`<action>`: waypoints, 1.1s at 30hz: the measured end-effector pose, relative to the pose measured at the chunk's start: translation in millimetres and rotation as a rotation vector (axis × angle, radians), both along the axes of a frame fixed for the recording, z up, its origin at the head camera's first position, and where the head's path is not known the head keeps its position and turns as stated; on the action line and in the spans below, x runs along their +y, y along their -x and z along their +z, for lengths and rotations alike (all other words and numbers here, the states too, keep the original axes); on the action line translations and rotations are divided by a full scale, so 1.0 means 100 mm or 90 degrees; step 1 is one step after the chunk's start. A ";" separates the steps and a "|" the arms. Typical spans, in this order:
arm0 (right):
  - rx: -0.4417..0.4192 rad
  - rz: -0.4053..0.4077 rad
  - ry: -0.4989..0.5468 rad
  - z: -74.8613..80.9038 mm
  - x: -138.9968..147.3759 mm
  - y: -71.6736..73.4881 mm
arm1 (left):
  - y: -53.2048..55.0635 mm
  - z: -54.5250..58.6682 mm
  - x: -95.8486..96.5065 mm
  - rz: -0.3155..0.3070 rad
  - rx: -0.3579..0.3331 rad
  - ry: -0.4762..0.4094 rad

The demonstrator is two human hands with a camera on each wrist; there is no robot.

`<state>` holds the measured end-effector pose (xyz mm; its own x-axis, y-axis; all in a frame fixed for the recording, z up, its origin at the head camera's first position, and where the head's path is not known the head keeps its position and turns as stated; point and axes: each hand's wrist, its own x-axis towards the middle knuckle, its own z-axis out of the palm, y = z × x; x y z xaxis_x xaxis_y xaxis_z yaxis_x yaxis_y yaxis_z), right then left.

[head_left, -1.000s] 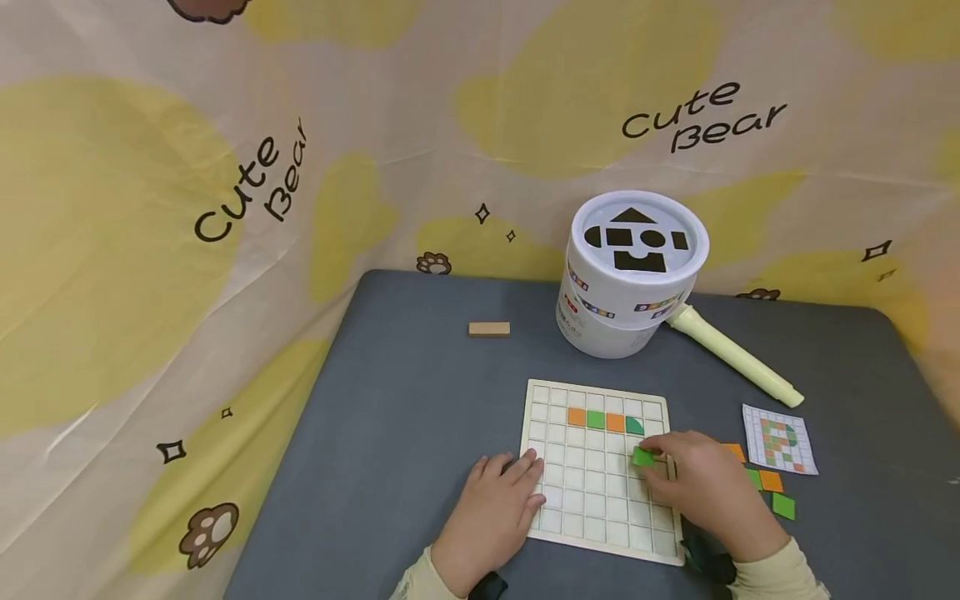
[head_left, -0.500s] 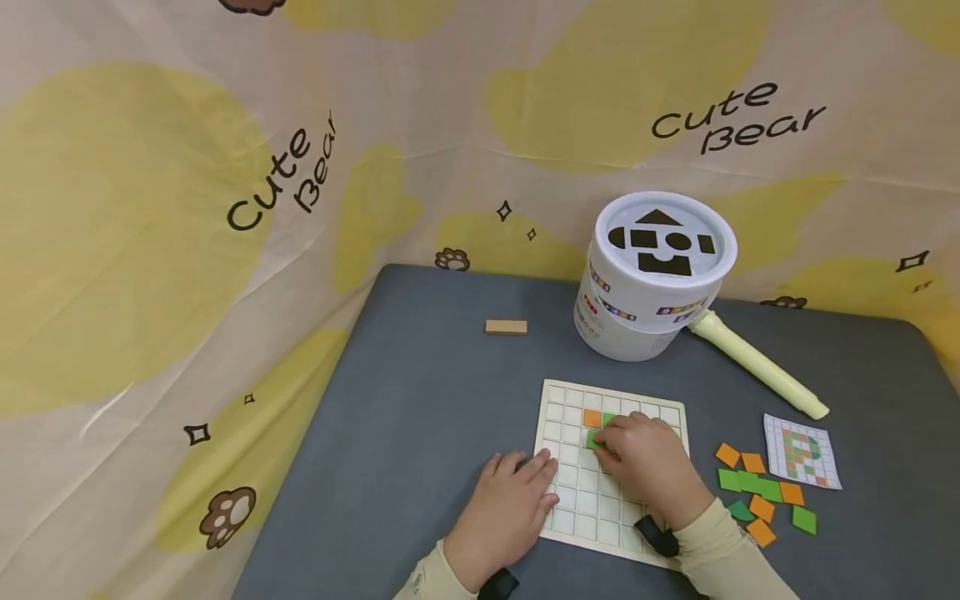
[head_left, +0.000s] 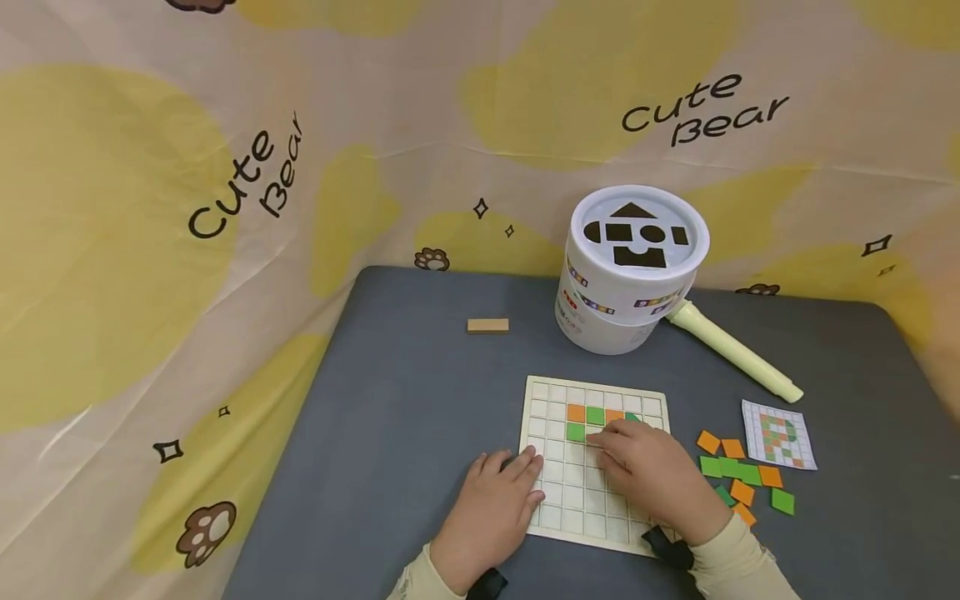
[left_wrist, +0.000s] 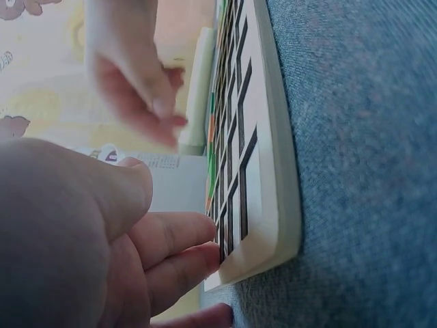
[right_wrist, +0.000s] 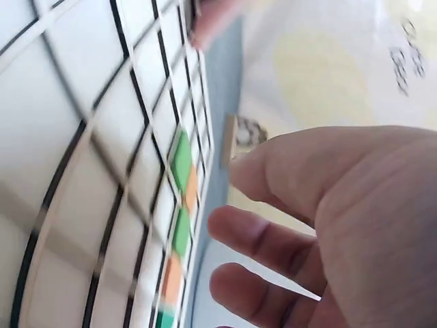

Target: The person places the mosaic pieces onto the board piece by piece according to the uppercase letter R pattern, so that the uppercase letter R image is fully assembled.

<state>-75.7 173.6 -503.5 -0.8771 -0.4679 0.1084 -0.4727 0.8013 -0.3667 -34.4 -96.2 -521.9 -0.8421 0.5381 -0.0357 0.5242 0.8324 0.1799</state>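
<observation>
My left hand [head_left: 489, 515] rests with straight fingers on the left edge of a pale wooden grid board [head_left: 553, 518]. Over the board's right half is my right hand [head_left: 658, 473], its fingertips just right of a green square tile [head_left: 576, 432] set in a cell. The right wrist view shows nothing between the parted thumb and fingers [right_wrist: 239, 229], clear of that green tile [right_wrist: 181, 160]. Above it runs a row: an orange tile [head_left: 576, 412], a green tile [head_left: 595, 415], another orange tile [head_left: 614, 415] and a dark green rounded piece [head_left: 632, 417], partly hidden by my right hand.
Right of the board lie several loose orange and green tiles [head_left: 729, 467] beside a pattern card [head_left: 780, 437]. Farther back stand a white bucket [head_left: 630, 292] with shape holes in its lid and a pale yellow stick [head_left: 735, 350]. A small wooden block [head_left: 488, 326] lies behind the board.
My right hand carried the green tile leftward across the board; it now sits below the first orange tile, and the fingers have let go and drawn slightly right. The left hand stayed put.
</observation>
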 end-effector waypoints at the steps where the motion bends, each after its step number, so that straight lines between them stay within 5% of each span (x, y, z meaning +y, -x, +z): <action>1: -0.007 -0.020 0.002 0.01 0.08 -0.05 | 0.00 0.00 0.00 0.001 -0.003 -0.003; 8: -0.144 -0.171 -0.005 -0.01 0.64 -0.38 | -0.02 0.02 0.00 0.005 -0.009 -0.016; 14: -0.180 -0.280 -0.027 -0.08 1.04 -0.53 | 0.00 -0.01 0.01 0.010 -0.020 -0.014; 17: -0.201 -0.325 -0.036 -0.08 1.22 -0.57 | 0.01 0.00 0.01 0.007 -0.019 -0.016; 24: -0.360 -0.447 -0.076 -0.13 1.53 -0.53 | -0.01 0.02 0.00 0.015 -0.013 -0.020; 33: -0.409 -0.550 -0.076 -0.21 1.59 -0.60 | -0.01 0.04 0.02 0.017 -0.027 -0.027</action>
<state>-16.0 332.5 -524.8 -0.7914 0.3592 -0.4946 0.5222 0.8179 -0.2415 -33.2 -94.2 -518.0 -0.8543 0.5175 -0.0492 0.4935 0.8371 0.2360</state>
